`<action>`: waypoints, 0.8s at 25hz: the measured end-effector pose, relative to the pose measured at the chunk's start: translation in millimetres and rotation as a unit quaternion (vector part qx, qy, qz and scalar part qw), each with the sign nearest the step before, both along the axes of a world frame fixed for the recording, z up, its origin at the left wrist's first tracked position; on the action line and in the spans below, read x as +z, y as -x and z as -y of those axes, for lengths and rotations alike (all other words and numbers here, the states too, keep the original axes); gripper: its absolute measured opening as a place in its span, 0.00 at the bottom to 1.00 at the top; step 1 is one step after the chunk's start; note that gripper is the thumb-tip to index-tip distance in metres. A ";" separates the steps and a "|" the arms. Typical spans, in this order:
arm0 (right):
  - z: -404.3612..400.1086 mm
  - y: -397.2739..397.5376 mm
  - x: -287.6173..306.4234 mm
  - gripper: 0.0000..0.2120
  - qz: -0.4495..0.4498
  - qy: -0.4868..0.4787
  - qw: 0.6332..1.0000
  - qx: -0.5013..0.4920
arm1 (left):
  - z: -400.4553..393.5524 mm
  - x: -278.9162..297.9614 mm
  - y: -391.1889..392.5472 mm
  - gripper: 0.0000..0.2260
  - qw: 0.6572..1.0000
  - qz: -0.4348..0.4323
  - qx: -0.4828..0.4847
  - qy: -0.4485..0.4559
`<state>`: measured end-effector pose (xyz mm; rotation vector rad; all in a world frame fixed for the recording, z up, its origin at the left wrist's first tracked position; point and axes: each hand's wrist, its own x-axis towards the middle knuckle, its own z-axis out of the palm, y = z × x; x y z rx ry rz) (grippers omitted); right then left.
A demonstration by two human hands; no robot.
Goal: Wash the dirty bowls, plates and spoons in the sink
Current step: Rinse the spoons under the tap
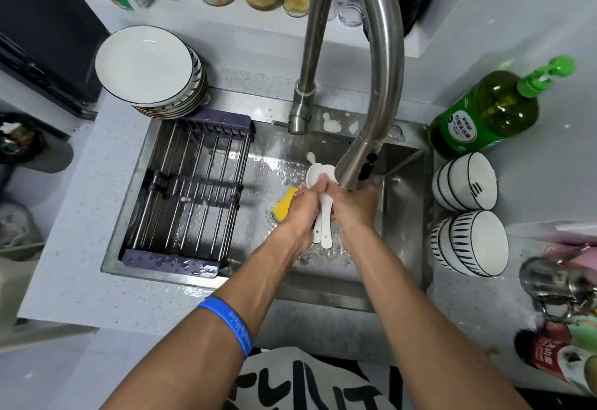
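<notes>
Both hands are clasped around a bunch of white spoons under the tap, left hand and right hand pressed together over the sink. A yellow sponge lies just beside the left hand. Plates are stacked back left; bowls lie on the right counter.

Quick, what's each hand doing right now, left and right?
Left hand: closed around the bundle of white ceramic spoons under the steel faucet.
Right hand: closed around the same spoons.
</notes>
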<state>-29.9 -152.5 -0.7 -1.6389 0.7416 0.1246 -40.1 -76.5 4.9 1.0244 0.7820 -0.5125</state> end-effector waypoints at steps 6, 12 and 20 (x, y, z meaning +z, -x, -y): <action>-6.0 -0.2 -6.6 0.12 -0.020 0.014 1.000 0.017 | 3.9 -0.3 0.1 0.20 0.999 0.001 0.003 -0.033; -6.1 -5.4 -0.4 0.20 -0.120 -0.049 0.990 0.061 | -9.5 -3.8 0.5 0.25 0.997 0.008 -0.076 -0.028; -15.2 -17.1 -4.4 0.10 -0.120 -0.151 0.973 -0.125 | -27.6 -9.9 8.9 0.14 0.921 0.139 -0.257 -0.257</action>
